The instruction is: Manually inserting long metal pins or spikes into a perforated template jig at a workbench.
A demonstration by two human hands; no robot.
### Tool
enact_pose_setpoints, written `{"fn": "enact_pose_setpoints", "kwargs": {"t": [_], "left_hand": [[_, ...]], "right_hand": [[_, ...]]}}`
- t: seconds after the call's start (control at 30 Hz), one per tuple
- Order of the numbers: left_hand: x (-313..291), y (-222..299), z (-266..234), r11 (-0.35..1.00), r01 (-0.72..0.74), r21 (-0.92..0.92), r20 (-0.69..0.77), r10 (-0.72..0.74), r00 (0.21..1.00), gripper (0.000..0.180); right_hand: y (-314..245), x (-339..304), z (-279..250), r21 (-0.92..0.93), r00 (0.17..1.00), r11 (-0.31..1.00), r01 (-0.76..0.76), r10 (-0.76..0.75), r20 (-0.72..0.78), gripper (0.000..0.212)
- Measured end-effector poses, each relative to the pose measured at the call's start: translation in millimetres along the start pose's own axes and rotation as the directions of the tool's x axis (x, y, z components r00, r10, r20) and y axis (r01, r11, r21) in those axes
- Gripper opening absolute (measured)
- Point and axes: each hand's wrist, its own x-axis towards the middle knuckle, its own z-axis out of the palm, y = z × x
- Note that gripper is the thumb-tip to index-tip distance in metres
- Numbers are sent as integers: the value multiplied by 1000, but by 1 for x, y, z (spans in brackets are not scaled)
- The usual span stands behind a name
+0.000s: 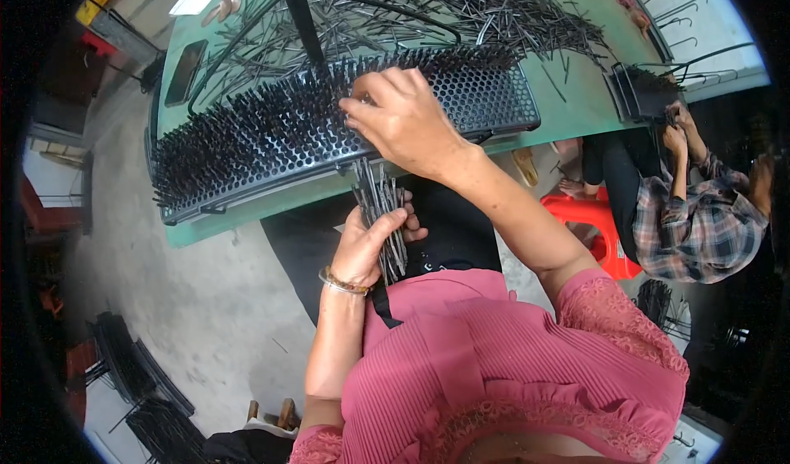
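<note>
My left hand (362, 242) is closed round a bundle of thin dark sticks (374, 182) in front of my body, just off the table edge. Above it, my right hand (407, 122) hovers over the middle of a long black perforated rack (492, 108). Its fingers are bent and drawn together; whatever they pinch is hidden or too small to name. Short dark sticks (247, 126) stand upright in many of the rack's holes, densely on the left and along the back. At the rack's right end, many holes show no sticks.
A heap of loose dark sticks (494, 7) covers the far part of the green table (539, 77). A black metal frame (303, 23) rises behind the rack. A phone-like dark slab (186, 73) lies at left. Another person (699, 217) works at right, by a red stool (605, 233).
</note>
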Motion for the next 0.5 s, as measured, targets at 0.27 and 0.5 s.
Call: {"fn": "enact_pose_setpoints", "kwargs": {"t": [0.27, 0.5], "left_hand": [[-1, 10, 12, 990, -57, 130, 55, 50, 997, 32], [19, 15, 30, 951, -1, 309, 147, -47, 988, 26]], "right_hand": [[1, -28, -41, 516, 789, 602, -609, 390, 475, 20], [15, -49, -54, 610, 563, 44, -791, 441, 699, 28]]}}
